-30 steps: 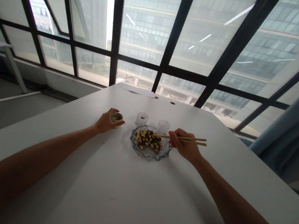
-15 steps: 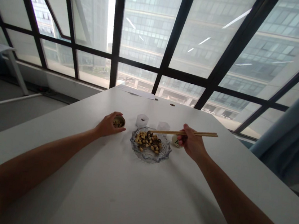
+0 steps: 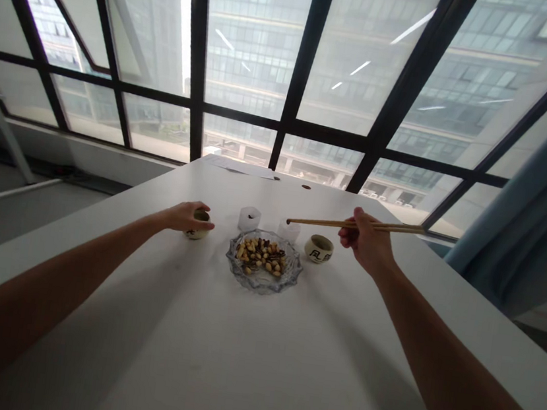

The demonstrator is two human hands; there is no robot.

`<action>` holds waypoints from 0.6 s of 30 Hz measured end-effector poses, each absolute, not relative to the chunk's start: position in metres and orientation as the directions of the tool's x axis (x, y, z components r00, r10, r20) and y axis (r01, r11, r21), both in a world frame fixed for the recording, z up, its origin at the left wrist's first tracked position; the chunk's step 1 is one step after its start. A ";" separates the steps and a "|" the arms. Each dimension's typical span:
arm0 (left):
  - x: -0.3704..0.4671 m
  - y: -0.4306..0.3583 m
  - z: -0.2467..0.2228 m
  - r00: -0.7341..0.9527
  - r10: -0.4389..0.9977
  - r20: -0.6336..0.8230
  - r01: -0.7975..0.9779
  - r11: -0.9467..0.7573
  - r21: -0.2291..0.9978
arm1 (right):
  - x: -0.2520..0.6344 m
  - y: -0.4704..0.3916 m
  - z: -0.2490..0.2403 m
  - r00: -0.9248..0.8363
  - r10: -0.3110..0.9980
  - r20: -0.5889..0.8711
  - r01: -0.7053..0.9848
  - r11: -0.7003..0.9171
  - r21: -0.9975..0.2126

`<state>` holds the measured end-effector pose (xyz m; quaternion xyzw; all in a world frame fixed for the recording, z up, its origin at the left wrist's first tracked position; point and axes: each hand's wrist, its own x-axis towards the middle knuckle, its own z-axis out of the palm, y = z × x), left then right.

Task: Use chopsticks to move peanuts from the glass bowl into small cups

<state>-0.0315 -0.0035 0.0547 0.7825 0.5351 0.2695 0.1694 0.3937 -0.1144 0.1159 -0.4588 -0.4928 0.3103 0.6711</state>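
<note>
Left hand (image 3: 188,216): fingers curved around a small cup (image 3: 196,230). Right hand (image 3: 367,242): fingers closed on chopsticks (image 3: 321,222), tips above glass plate (image 3: 259,286) of nuts (image 3: 260,254).

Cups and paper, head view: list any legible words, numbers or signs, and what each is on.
Right cup: "风", probably; the second character is too blurred to read.
Left cup: dark marking, partly hidden by the left hand, unreadable.
Paper: no legible text.
</note>
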 end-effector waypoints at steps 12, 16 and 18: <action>0.187 -0.030 0.099 0.699 0.694 0.175 0.677 -0.720 0.150 | 0.448 -0.134 0.144 0.308 0.791 0.528 0.479 0.351 -0.805; 0.248 -0.027 0.088 0.782 0.617 0.086 0.608 -0.786 0.111 | 0.464 -0.145 0.158 0.309 0.778 0.547 0.485 0.366 -0.794; 0.265 -0.022 0.084 0.792 0.610 0.035 0.606 -0.791 0.085 | 0.469 -0.148 0.162 0.297 0.788 0.539 0.469 0.372 -0.801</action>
